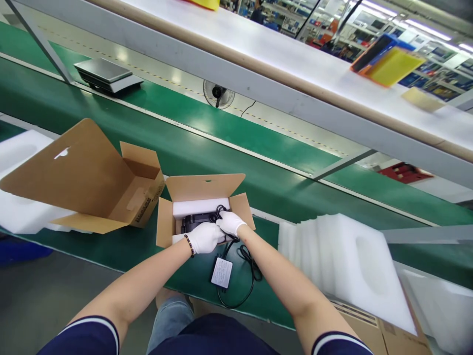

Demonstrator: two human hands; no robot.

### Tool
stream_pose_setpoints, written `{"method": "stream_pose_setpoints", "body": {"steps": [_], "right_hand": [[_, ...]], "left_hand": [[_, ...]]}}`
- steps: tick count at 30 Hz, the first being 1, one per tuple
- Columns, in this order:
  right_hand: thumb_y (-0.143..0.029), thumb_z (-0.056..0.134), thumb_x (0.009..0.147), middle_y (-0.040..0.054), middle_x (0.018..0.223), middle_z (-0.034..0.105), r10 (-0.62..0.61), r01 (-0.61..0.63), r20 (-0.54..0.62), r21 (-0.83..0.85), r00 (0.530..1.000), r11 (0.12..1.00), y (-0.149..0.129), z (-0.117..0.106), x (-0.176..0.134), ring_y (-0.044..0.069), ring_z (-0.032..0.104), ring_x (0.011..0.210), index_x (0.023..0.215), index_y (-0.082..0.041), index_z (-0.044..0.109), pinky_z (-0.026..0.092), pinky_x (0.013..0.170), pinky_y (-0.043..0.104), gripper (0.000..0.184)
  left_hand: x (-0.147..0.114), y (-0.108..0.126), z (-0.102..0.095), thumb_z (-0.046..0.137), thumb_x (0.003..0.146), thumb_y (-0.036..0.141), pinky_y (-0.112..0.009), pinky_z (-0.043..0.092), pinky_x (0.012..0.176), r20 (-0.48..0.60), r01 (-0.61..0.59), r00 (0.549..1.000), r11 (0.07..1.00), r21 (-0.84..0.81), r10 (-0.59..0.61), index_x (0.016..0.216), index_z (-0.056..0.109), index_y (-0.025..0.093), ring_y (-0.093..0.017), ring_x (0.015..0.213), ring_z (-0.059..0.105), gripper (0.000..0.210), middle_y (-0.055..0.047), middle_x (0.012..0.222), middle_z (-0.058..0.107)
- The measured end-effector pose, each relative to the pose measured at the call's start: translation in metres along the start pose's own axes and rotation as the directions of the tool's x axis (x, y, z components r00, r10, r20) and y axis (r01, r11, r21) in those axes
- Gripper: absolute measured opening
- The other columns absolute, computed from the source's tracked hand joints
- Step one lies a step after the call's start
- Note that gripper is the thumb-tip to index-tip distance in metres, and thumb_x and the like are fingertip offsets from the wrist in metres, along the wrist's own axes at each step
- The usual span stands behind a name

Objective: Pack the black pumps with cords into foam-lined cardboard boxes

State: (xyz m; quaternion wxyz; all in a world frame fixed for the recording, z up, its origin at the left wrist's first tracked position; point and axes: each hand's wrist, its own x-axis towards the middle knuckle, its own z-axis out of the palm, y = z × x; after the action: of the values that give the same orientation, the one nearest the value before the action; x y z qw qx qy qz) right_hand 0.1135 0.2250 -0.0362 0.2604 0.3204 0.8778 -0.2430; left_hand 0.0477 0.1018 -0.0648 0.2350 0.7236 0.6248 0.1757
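Observation:
An open cardboard box stands before me with its flaps out. White foam lines its far side, and a black device lies inside, partly hidden by my hands. My right hand, in a white glove, pinches a looped black cable over the box. Close against it, my gloved left hand is curled with its fingertips at the same cable; its grip is partly hidden. A black power adapter with a white label lies on the green bench in front of the box, its cord coiled to the right.
A larger open carton stands on the left, beside white foam pieces. Several foam sheets stand on the right above cardboard boxes. A raised shelf crosses the far side. Scales sit at far left.

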Motion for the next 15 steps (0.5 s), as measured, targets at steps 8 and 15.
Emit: {"method": "stream_pose_setpoints", "body": {"steps": [8,15], "right_hand": [[-0.034,0.035,0.091,0.0172,0.117,0.057,-0.037,0.048,-0.272,0.036,0.961,0.998,0.005,-0.002,-0.041,0.026,0.05,0.112,0.119,-0.011,0.049,0.037,0.092,0.038,0.039],[-0.053,0.042,0.085,0.0154,0.096,0.064,0.346,-0.281,-0.186,0.305,0.92,0.91,0.05,0.087,-0.114,0.028,0.06,0.094,0.097,-0.014,0.061,0.043,0.084,0.039,0.046]], "left_hand": [[0.006,0.001,0.001,0.038,0.089,0.035,-0.043,0.043,0.081,-0.001,0.07,0.998,0.996,0.057,-0.071,0.1,0.066,0.019,-0.027,0.089,0.058,0.034,-0.012,0.099,0.066],[0.008,-0.003,-0.008,0.043,0.087,0.031,-0.034,0.045,0.082,-0.002,0.087,0.996,0.993,-0.082,-0.087,0.089,0.069,0.023,-0.02,0.084,0.06,0.028,-0.003,0.095,0.07]]}}
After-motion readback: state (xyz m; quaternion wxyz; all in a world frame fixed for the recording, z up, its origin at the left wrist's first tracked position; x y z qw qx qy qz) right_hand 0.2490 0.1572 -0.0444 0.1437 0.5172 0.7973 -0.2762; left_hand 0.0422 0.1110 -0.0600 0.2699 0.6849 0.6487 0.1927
